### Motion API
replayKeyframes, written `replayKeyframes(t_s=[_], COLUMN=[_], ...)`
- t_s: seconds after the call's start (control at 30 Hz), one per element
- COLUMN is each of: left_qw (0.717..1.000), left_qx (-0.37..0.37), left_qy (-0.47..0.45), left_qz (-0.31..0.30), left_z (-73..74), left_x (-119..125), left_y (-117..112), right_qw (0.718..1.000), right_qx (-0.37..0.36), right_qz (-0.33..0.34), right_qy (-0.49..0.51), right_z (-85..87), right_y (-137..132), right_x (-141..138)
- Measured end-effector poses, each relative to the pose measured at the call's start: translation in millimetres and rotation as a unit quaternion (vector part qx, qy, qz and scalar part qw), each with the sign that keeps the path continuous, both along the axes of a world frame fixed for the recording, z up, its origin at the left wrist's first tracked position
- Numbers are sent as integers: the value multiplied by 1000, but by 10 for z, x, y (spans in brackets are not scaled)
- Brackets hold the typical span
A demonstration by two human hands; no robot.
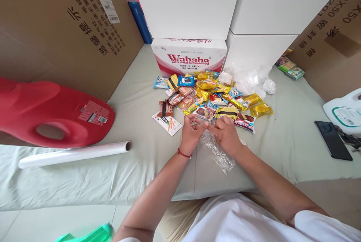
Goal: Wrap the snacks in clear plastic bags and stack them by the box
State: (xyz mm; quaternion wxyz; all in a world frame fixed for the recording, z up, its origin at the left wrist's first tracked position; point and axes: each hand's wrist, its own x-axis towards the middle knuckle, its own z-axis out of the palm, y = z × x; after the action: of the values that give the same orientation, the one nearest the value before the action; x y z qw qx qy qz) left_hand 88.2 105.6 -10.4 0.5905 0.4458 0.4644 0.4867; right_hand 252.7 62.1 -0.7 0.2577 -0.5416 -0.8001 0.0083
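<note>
My left hand and my right hand meet in front of me, thumbs together, pinching the top of a crumpled clear plastic bag. The bag hangs down between my wrists onto the cloth. Just past my fingers spreads a pile of wrapped snacks in yellow, blue, brown and white packets. Closest to my hands are a purple-and-white packet, a yellow packet with a dark band and a white packet with stick pictures. My fingers partly hide the bag's upper end.
A Wahaha water carton stands behind the snacks, with white plastic bags beside it. To the left lie a red jug and a white roll. A phone lies right, near a white bottle. Large cardboard boxes flank both sides.
</note>
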Motion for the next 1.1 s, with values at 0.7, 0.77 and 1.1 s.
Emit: replayKeyframes(t_s=[0.7,0.77,1.1], left_qw=[999,998,988], left_qx=[20,45,-27], left_qy=[-13,-5,-150], left_qz=[-39,-43,25], left_z=[9,21,137], left_x=[26,39,178], left_y=[-87,-116,-349], right_qw=[962,923,728], right_qx=[-66,-78,-94], right_qz=[18,-81,-185], right_qy=[265,368,653], right_z=[47,59,32], right_y=[-262,-259,-88], right_x=[-83,-108,-384])
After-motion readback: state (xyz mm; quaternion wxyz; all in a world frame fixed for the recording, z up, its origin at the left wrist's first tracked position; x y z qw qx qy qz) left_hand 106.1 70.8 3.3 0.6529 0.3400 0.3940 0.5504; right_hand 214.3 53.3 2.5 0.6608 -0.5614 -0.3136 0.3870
